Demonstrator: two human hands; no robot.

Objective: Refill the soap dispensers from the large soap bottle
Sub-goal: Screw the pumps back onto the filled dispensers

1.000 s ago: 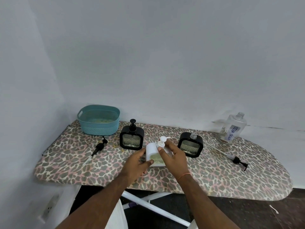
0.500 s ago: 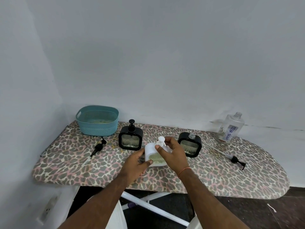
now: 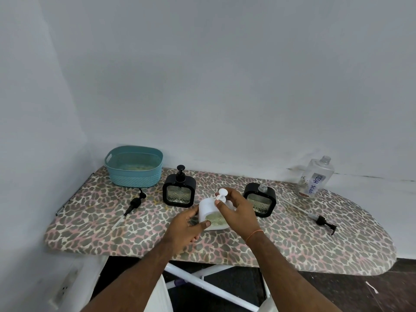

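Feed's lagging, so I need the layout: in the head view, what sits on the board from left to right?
Teal basket → loose black pump → capped black dispenser → white dispenser, held in both hands → open black dispenser → second loose pump; clear soap bottle stands behind it.

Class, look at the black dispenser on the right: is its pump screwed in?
No. The right black dispenser shows a bare threaded neck, and a black pump lies loose on the ironing board beside it.

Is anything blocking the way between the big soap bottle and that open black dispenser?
Nothing visible. The soap bottle stands at the board's far right, the open dispenser to its left, with bare board between. A loose pump lies nearer the front, aside from that path.
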